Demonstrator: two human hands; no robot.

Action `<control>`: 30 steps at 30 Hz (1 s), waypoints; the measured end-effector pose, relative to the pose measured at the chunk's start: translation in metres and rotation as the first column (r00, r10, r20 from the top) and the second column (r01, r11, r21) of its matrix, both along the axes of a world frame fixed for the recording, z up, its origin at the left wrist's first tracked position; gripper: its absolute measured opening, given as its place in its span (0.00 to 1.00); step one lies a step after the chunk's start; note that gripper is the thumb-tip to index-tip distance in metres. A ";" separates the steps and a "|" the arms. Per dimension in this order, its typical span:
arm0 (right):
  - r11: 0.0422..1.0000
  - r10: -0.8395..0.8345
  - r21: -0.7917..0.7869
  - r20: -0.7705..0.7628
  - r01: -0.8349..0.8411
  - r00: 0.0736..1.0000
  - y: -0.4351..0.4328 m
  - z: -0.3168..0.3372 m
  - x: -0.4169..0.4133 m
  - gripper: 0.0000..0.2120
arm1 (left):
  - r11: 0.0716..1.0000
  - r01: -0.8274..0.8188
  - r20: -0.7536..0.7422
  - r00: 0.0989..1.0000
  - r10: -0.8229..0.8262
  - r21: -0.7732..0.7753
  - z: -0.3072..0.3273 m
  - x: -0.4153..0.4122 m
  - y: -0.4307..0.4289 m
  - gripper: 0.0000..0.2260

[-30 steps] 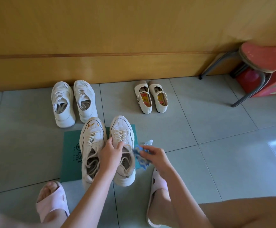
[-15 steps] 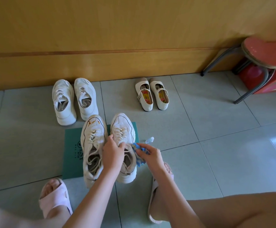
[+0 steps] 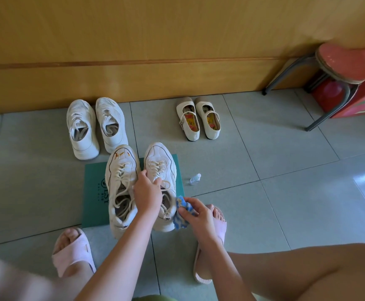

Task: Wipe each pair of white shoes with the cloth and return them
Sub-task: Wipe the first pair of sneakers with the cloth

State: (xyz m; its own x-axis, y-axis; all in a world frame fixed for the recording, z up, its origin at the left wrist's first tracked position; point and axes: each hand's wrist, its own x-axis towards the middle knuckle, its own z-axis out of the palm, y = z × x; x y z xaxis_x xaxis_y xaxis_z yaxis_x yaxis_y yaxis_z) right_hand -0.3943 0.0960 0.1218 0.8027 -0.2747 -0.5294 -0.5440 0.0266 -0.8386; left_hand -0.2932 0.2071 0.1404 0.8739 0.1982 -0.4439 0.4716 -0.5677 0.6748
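Moved since the earlier frame: right hand (image 3: 195, 216) and cloth (image 3: 180, 221) have slid from the middle of the sneaker's outer side back to its heel. The small clear bottle (image 3: 195, 178), half hidden before, now shows whole.

- Laced sneakers (image 3: 120, 174): white pair, side by side on the green mat (image 3: 95, 192), toes toward the wall, heels past the mat's near edge.
- Left hand (image 3: 148, 195): fingers curled, gripping the pair where the two shoes meet.
- Right hand: thumb and fingers pinch the blue-and-white cloth, which is pressed to the outer heel of the right-side sneaker.
- Bottle: lying on the floor tiles (image 3: 286, 192), just off the mat's right edge.
- Second sneaker pair (image 3: 94, 127): on the tiles by the wood-panelled wall, beyond the mat's far left corner.
- Strap flats (image 3: 198, 118): by the wall, right of that pair.
- Pink slippers (image 3: 73, 250): on the person's feet, at the near edge.
- Red stool (image 3: 340, 61): far right corner of the floor.
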 end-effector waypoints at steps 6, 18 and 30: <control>0.992 0.083 0.098 -0.067 -0.077 0.994 -0.007 0.007 -0.008 0.09 | 1.000 0.007 -0.057 0.998 -0.008 -0.030 0.012 0.002 0.000 0.25; 0.939 -0.245 0.292 0.199 0.181 0.949 0.004 0.057 0.059 0.17 | 0.813 0.008 0.010 1.000 -0.003 -0.582 0.055 0.002 0.029 0.13; 0.984 -0.001 -0.174 0.195 0.035 0.981 0.055 0.046 0.098 0.08 | 0.558 -0.282 -0.202 0.958 0.201 -0.781 0.044 0.023 0.063 0.09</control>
State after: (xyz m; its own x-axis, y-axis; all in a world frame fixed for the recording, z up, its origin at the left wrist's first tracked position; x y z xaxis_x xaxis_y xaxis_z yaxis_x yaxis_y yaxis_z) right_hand -0.2958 0.1512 0.1680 0.8790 -0.3648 -0.3070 -0.3720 -0.1218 -0.9202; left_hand -0.2698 0.2704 0.1842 0.8012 -0.0710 -0.5942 0.5823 0.3215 0.7467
